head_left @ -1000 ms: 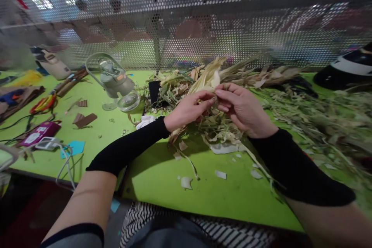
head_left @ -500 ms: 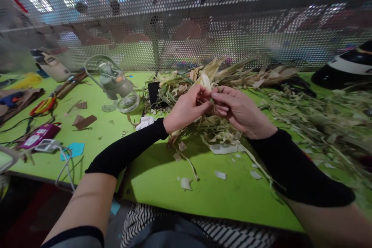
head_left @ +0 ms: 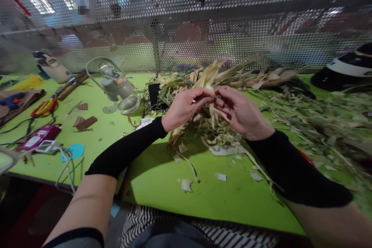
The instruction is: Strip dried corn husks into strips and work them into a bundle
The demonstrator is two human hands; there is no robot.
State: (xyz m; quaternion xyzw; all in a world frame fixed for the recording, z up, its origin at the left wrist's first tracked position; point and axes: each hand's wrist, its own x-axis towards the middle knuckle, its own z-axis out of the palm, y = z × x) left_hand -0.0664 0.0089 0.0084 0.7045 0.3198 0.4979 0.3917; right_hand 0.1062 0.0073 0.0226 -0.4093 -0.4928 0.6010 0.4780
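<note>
In the head view, the left hand (head_left: 184,107) and the right hand (head_left: 247,114) meet near the middle, fingertips almost touching. Each has thumb and fingers pinched together on a husk (head_left: 209,86); its pale part shows just above the fingertips, and the grip itself is partly hidden by the fingers. The husk is held up over the near side of a pile (head_left: 226,130) of dry husks and leaves on the green table (head_left: 171,182). Both forearms wear black sleeves (head_left: 124,153).

Nearer the person, below the pile, lie a white strip (head_left: 228,150) and a few pale scraps (head_left: 186,185). A loose spread of stalks (head_left: 316,120) covers the right side, with a black cap (head_left: 343,68) banded in white beyond it.

Left of the pile are a black slab (head_left: 154,95), a white tissue (head_left: 144,123) close to the left sleeve, and a grey-green bottle (head_left: 114,85) with a loop handle. Farther left come cardboard bits (head_left: 85,123), blue paper (head_left: 74,152), a purple box (head_left: 40,136), red-and-yellow scissors (head_left: 45,107) and a beige flask (head_left: 56,70). A perforated screen (head_left: 186,31) stands along the table's far edge.
</note>
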